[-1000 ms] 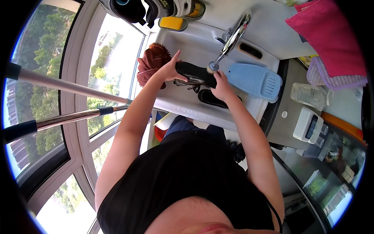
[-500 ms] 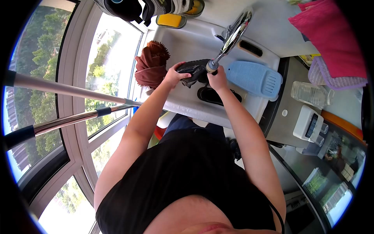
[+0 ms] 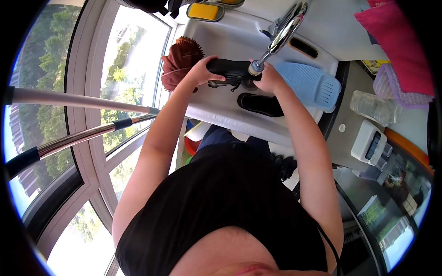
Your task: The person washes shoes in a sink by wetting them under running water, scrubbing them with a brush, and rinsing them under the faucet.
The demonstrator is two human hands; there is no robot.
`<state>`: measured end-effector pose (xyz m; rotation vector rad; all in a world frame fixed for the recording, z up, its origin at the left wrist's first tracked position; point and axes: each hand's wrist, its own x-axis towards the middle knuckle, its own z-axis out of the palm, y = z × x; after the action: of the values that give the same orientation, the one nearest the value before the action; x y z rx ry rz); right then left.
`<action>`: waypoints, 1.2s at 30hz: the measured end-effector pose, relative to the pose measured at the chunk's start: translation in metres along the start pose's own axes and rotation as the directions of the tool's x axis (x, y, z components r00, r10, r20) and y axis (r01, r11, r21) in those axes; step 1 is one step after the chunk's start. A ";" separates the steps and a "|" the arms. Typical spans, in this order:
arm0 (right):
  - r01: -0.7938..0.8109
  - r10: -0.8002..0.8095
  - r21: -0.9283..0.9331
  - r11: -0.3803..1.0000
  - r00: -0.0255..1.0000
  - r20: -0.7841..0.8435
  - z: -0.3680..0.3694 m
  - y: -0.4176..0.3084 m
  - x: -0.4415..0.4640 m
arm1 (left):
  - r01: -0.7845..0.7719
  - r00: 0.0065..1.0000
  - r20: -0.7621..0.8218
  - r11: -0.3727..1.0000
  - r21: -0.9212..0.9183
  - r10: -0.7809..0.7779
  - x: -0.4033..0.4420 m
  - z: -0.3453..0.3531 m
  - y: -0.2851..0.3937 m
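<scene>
Over the white sink (image 3: 221, 39), a black shoe (image 3: 230, 69) with dangling laces is held sideways between both hands. My left hand (image 3: 206, 72) grips its left end, with the thumb in front. My right hand (image 3: 268, 78) is closed around the right end, directly beside the tap spout (image 3: 256, 68), which hides part of that grip. Below my right hand, a second black shoe (image 3: 260, 105) lies in the sink, partly covered by the wrist. Whether water is running cannot be made out.
A brown cloth (image 3: 177, 69) hangs over the sink's left side. On the right are a blue washboard (image 3: 308, 85) and a brush (image 3: 304, 47). A yellow sponge (image 3: 203, 11) sits in a dish at the back. Two poles (image 3: 87, 103) slant in from the left.
The shoe has been turned and levelled, so its smooth dark side now faces up. Both hands stay on it under the spout. The whole view has shifted slightly.
</scene>
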<state>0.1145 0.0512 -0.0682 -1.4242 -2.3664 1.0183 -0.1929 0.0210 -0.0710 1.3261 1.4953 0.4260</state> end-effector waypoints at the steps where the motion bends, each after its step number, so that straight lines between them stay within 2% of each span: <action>1: 0.000 0.000 0.002 1.000 1.000 0.002 -0.004 -0.007 -0.002 | -0.121 0.992 -0.012 0.952 0.282 0.129 -0.001 -0.008 0.011; 2: 0.022 -0.022 -0.023 0.999 1.000 0.002 -0.008 -0.014 -0.006 | -0.118 0.992 -0.012 0.952 0.282 0.126 -0.003 -0.012 0.023; 4: 0.043 -0.043 -0.048 0.998 0.999 0.004 -0.008 -0.021 -0.006 | -0.152 0.988 0.082 0.745 0.650 0.129 -0.010 -0.013 0.058; 5: -0.049 0.056 -0.069 0.996 0.993 0.103 -0.007 -0.023 -0.003 | -0.347 0.927 0.134 0.669 0.658 0.350 -0.010 -0.007 0.054; 6: -0.139 0.156 -0.098 0.985 0.968 0.195 -0.006 -0.024 0.000 | -0.448 0.858 0.169 0.547 0.708 0.484 -0.013 0.003 0.064; 8: -0.087 0.104 -0.110 0.990 0.981 0.163 -0.009 -0.029 -0.002 | -0.421 0.903 0.327 0.716 0.557 0.277 -0.018 0.016 0.085; 9: -0.031 0.048 -0.124 0.992 0.990 0.136 -0.011 -0.029 -0.004 | -0.424 0.902 0.330 0.716 0.555 0.278 -0.016 0.019 0.082; 10: -0.035 0.052 -0.124 0.992 0.990 0.135 -0.011 -0.025 -0.005 | -0.334 0.937 0.276 0.774 0.539 0.212 -0.012 0.024 0.074; 11: 0.037 -0.043 -0.148 0.988 0.998 -0.037 -0.009 -0.018 -0.006 | -0.240 0.965 0.221 0.822 0.517 0.142 -0.007 0.028 0.064; 12: 0.099 -0.136 -0.182 0.978 0.970 -0.204 -0.008 -0.010 -0.010 | -0.243 0.963 0.227 0.822 0.515 0.143 -0.001 0.032 0.052; 13: 0.093 -0.130 -0.182 0.979 0.970 -0.204 -0.009 -0.003 -0.016 | -0.084 0.994 0.101 0.877 0.473 0.040 0.005 0.033 0.035; 14: 0.011 -0.057 -0.207 0.978 0.974 -0.218 -0.013 0.004 -0.025 | 0.073 0.997 -0.018 0.910 0.408 -0.072 0.013 0.035 0.016; 15: -0.069 0.013 -0.232 0.970 0.972 -0.236 -0.015 0.011 -0.032 | 0.066 0.998 -0.013 0.911 0.407 -0.067 0.023 0.040 -0.007; 16: -0.075 0.017 -0.235 0.969 0.971 -0.239 -0.010 0.019 -0.041 | 0.129 0.990 -0.108 0.926 0.355 -0.096 0.034 0.045 -0.033; 17: -0.298 0.288 -0.189 0.936 0.954 -0.077 0.001 0.028 -0.053 | 0.189 0.971 -0.196 0.937 0.296 -0.134 0.043 0.046 -0.050; 18: -0.509 0.530 -0.181 0.841 0.843 0.094 0.008 0.032 -0.065 | 0.246 0.967 -0.137 0.932 0.265 -0.216 0.051 0.044 -0.056; 21: -0.602 0.690 -0.343 0.721 0.670 0.274 0.023 0.011 -0.085 | 0.270 0.961 -0.155 0.895 0.355 -0.228 0.062 0.047 -0.058; 22: -0.603 0.712 -0.381 0.701 0.618 0.333 0.028 0.008 -0.089 | 0.353 0.931 -0.244 0.838 0.416 -0.271 0.065 0.053 -0.051; 23: -0.616 0.706 -0.353 0.705 0.655 0.268 0.049 0.020 -0.098 | 0.439 0.891 -0.337 0.769 0.465 -0.305 0.066 0.058 -0.044; 24: -0.615 0.706 -0.352 0.705 0.656 0.267 0.063 0.029 -0.101 | 0.438 0.891 -0.339 0.769 0.465 -0.303 0.065 0.062 -0.032; 25: -0.651 0.729 -0.333 0.682 0.640 0.241 0.074 0.036 -0.102 | 0.171 0.958 -0.287 0.841 0.514 -0.019 0.061 0.064 -0.014; 26: -0.686 0.751 -0.311 0.658 0.623 0.216 0.080 0.041 -0.101 | -0.108 0.937 -0.222 0.829 0.549 0.270 0.058 0.064 0.009; 28: -0.689 0.736 -0.261 0.676 0.649 0.193 0.079 0.046 -0.098 | -0.323 0.861 -0.213 0.820 0.472 0.462 0.058 0.055 0.077; 29: -0.639 0.673 -0.218 0.737 0.721 0.163 0.076 0.050 -0.099 | -0.326 0.860 -0.211 0.819 0.473 0.464 0.060 0.049 0.105; 30: -0.582 0.605 -0.179 0.793 0.786 0.128 0.073 0.052 -0.100 | -0.427 0.773 -0.177 0.707 0.564 0.609 0.064 0.044 0.130; 31: -0.583 0.606 -0.179 0.793 0.786 0.122 0.070 0.052 -0.099 | -0.508 0.665 -0.127 0.571 0.645 0.736 0.069 0.042 0.143; 34: -0.532 0.543 -0.134 0.836 0.837 0.064 0.056 0.046 -0.097 | -0.460 0.710 -0.082 0.549 0.698 0.699 0.084 0.042 0.157; 35: -0.532 0.543 -0.134 0.836 0.837 0.063 0.051 0.044 -0.095 | -0.407 0.840 0.041 0.579 0.707 0.541 0.091 0.037 0.161; 36: -0.527 0.532 -0.094 0.845 0.846 0.032 0.038 0.035 -0.090 | -0.407 0.841 0.042 0.579 0.706 0.540 0.088 0.034 0.171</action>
<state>0.1666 -0.0311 -0.1039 -2.1862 -2.1062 1.0934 -0.0638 0.1417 0.0120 2.3962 1.4823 0.3266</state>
